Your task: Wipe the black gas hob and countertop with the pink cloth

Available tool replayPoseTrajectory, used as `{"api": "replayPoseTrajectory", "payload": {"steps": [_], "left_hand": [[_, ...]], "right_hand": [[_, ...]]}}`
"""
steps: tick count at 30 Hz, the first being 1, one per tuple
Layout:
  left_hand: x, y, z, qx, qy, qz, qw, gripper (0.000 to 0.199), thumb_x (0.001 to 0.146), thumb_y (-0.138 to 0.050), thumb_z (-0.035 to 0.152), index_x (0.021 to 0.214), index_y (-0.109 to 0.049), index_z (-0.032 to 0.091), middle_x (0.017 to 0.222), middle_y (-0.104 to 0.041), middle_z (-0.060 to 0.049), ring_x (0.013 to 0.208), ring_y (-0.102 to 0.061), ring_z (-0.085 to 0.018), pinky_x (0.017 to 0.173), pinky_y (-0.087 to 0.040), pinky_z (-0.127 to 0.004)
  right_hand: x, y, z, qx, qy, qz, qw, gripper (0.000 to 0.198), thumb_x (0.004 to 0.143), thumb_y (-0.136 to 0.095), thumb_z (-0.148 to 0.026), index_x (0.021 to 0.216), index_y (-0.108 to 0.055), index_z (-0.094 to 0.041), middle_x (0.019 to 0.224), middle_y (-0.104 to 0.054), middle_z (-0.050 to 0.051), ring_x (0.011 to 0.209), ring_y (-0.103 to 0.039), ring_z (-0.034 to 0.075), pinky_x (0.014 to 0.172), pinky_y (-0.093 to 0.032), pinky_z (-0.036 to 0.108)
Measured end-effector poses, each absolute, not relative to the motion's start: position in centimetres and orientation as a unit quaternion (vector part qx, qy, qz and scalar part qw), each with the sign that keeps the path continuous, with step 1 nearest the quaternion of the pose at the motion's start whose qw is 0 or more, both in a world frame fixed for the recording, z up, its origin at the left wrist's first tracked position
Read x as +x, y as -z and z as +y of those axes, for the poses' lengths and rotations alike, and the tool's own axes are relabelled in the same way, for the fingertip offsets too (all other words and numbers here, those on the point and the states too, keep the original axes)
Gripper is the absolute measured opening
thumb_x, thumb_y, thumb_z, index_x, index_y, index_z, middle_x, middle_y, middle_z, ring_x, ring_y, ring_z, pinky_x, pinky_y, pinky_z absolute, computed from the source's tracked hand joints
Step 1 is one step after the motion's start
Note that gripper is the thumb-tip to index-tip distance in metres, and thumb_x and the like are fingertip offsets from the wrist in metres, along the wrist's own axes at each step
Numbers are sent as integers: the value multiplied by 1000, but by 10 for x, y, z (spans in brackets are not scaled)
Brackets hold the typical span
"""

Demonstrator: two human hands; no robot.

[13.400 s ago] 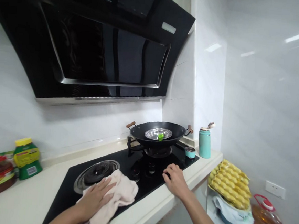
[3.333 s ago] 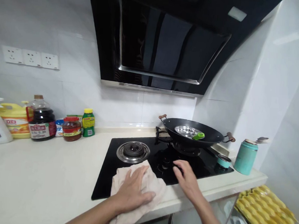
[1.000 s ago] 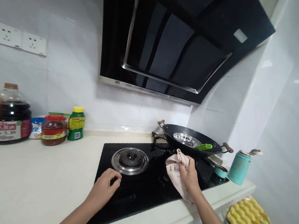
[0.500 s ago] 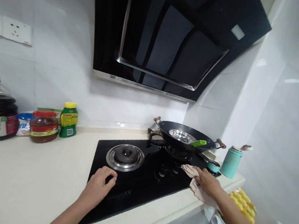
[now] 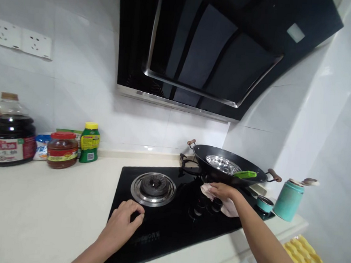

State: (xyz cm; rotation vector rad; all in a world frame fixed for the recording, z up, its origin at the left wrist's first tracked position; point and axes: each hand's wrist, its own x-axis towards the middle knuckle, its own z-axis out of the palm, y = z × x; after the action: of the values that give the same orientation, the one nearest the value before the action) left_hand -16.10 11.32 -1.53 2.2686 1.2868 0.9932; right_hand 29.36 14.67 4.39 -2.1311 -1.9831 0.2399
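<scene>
My right hand [image 5: 222, 190] is closed on a pale pink cloth [image 5: 228, 206]. It presses the cloth onto the black glass gas stove [image 5: 167, 236], behind the two control knobs [image 5: 200, 207] and in front of the wok. My left hand [image 5: 123, 223] hovers over or rests on the stove's front left; I cannot tell which. Its fingers curl, thumb and forefinger tips close together, with nothing visible in them. Behind it is the left burner [image 5: 154, 186] in its steel ring. A black wok [image 5: 201, 151] sits on the right burner, holding a shiny metal dish [image 5: 221, 163] and a green-handled utensil [image 5: 245, 174].
A soy sauce jug [image 5: 9, 134], a red-lidded jar [image 5: 62, 151] and a green bottle [image 5: 90, 143] line the left wall. At right stand a small teal pot [image 5: 264, 204] and a teal canister [image 5: 289, 199]. The range hood [image 5: 199, 56] overhangs the stove.
My right hand has moved the cloth leftward and farther back across the stove, from the right front edge to behind the knobs. The view has turned slightly left. My left hand keeps its pose.
</scene>
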Motion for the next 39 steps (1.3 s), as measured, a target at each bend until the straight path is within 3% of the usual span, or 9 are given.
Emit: {"api": "replayPoseTrajectory", "payload": {"steps": [6, 11, 20, 24, 27, 31, 36, 39], "left_hand": [[-161, 11, 109, 799, -345, 456, 184, 20, 89, -50, 37, 88, -66, 27, 99, -67, -2, 97, -59, -25, 88, -45, -41], [-160, 8, 107, 797, -339, 463, 190, 19, 89, -50, 37, 89, -66, 27, 99, -67, -2, 95, -59, -25, 87, -46, -41], [-162, 11, 111, 776, -386, 458, 198, 24, 87, -52, 43, 92, -68, 26, 100, -67, -3, 95, -63, -24, 88, -50, -40], [-162, 12, 113, 747, -423, 462, 223, 35, 88, -52, 53, 102, -68, 26, 100, -67, -4, 89, -64, -24, 83, -53, -40], [-163, 11, 116, 732, -446, 456, 239, 41, 88, -50, 57, 102, -68, 24, 98, -67, -5, 88, -65, -24, 84, -54, -40], [-168, 16, 123, 706, -489, 447, 250, 43, 87, -49, 60, 99, -68, 23, 103, -68, -6, 100, -65, -26, 93, -53, -42], [-173, 19, 128, 695, -491, 455, 262, 46, 87, -49, 62, 99, -69, 22, 104, -69, -7, 104, -64, -28, 98, -51, -45], [-171, 15, 125, 699, -483, 459, 259, 46, 87, -48, 62, 98, -69, 22, 104, -69, -7, 104, -64, -28, 100, -49, -47]], "right_hand": [[267, -41, 153, -693, -60, -717, 40, 52, 78, -63, -21, 129, -65, -27, 130, -67, 8, 116, -63, 30, 97, -43, 36], [235, -43, 164, -661, -66, -748, 17, 52, 74, -60, -16, 124, -61, -29, 125, -65, 7, 110, -63, 27, 92, -43, 34], [146, -49, 179, -591, -89, -801, 24, 41, 71, -72, -45, 107, -61, -27, 110, -61, 5, 94, -62, 26, 82, -42, 34], [109, -43, 147, -553, -77, -828, 49, 41, 71, -74, -46, 104, -60, -27, 105, -60, 3, 97, -60, 25, 85, -41, 33], [69, -33, 114, -517, -74, -849, 81, 38, 76, -70, -45, 109, -58, -30, 104, -61, 0, 103, -59, 23, 90, -40, 32], [22, -23, 67, -467, -96, -865, 157, 42, 82, -63, -51, 120, -56, -32, 113, -59, 3, 111, -55, 27, 95, -39, 39], [41, -32, 45, -484, -70, -864, 119, 67, 80, -61, -71, 140, -50, -43, 134, -51, 7, 124, -45, 35, 103, -33, 53], [74, -34, 60, -579, -29, -809, 98, 78, 77, -64, -72, 147, -44, -43, 136, -52, 10, 123, -48, 37, 104, -31, 57]]}}
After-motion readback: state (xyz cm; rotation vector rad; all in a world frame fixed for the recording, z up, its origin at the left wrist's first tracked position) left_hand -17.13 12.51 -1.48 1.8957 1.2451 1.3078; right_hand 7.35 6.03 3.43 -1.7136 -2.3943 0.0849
